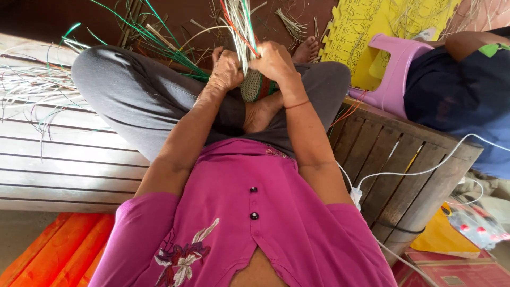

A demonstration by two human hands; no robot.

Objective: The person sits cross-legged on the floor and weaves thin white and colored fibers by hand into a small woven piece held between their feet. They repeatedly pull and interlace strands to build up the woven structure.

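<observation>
The weave (251,85), a small rounded piece of pale and green plaited strips, sits in the lap mostly hidden behind both hands, so its full shape is hard to make out. The left hand (226,69) is closed on its edge; the right hand (273,60) is clenched round a bundle of strips (239,24), thin, flat and stiff, white with some green and one orange, cut off at the top. More strips (37,87) lie loose on the slatted bench (69,159). One pink stool (396,69) stands beside.

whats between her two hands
In the head view, a bundle of pale strips with green and red strands rises between the left hand and right hand; below it sits the small woven piece.
</observation>
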